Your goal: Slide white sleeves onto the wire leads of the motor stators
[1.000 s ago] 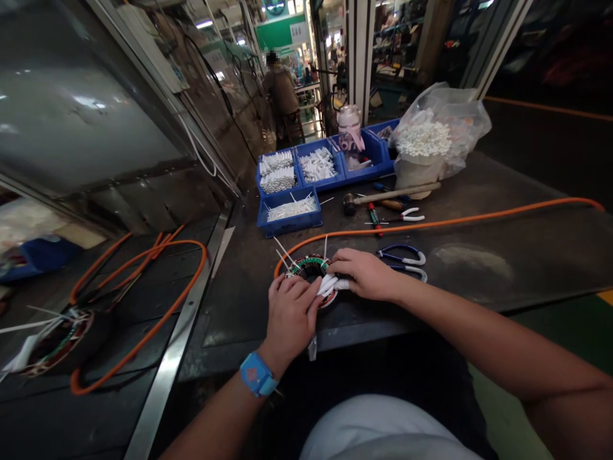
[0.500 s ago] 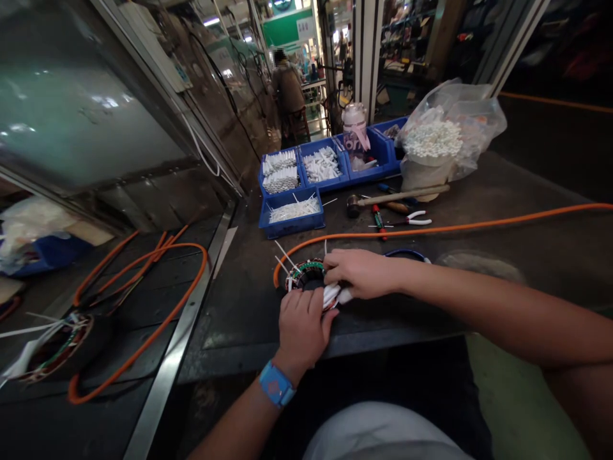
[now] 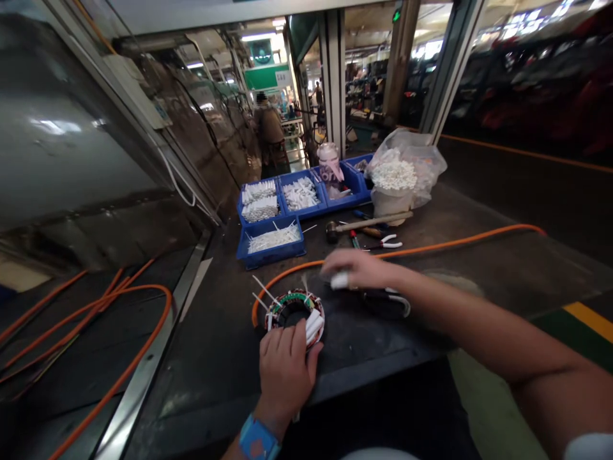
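White sleeve piece pinched in your right hand, stator ring pinned under your left

White and small, the sleeve piece sits clenched in the fingertips of your right hand, which is blurred and lifted just beyond the stator ring. Your left hand lies flat on the ring's near edge, fingers spread and gripping nothing, likely to keep it from sliding on the counter. More white sleeves poke from the ring's right side, beside your left fingertips. An orange cable leaves the ring's far side and runs off right. Scissors lie right of the ring, under your right wrist. Beyond the ring stand blue bins of white parts, with a hammer and pliers beside them, all within reach.
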Action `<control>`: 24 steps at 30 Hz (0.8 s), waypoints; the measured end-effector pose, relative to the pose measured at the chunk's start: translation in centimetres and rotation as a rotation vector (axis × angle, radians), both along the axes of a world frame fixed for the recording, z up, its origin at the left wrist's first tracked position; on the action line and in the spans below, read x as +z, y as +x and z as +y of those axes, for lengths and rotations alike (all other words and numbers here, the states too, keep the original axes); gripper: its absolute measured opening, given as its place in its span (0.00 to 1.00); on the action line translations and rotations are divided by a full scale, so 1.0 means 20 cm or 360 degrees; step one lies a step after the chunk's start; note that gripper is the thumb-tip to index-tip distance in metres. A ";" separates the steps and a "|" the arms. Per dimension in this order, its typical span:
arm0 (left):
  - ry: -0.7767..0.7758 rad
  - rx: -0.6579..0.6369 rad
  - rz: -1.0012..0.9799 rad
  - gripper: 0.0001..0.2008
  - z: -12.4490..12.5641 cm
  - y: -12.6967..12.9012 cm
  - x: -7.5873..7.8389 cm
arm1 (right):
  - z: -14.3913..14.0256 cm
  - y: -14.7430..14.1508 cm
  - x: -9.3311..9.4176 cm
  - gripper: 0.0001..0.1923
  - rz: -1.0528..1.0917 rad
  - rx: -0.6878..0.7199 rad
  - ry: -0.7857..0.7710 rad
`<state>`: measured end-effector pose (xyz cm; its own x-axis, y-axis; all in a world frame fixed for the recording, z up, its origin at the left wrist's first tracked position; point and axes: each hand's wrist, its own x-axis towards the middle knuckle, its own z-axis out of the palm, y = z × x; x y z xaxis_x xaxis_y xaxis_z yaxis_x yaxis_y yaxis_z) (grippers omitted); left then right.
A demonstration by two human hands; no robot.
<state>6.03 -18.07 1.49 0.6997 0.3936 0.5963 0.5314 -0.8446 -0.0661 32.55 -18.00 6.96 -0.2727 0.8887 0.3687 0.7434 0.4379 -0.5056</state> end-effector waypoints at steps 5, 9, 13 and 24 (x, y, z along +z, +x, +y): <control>0.0035 -0.0014 -0.0065 0.13 0.01 0.01 0.00 | 0.03 0.58 0.10 0.19 -0.0137 -0.1786 0.0332; 0.0038 -0.0020 -0.0074 0.14 0.01 0.00 0.00 | 0.04 0.80 0.11 0.15 -0.0670 -0.1978 0.0072; 0.0006 -0.0012 -0.0062 0.14 0.00 0.00 -0.01 | 0.04 0.84 0.09 0.17 -0.0775 -0.2049 0.0122; 0.0029 -0.0024 -0.0061 0.14 -0.01 0.00 0.01 | 0.04 0.88 0.12 0.15 -0.0541 -0.2010 0.0182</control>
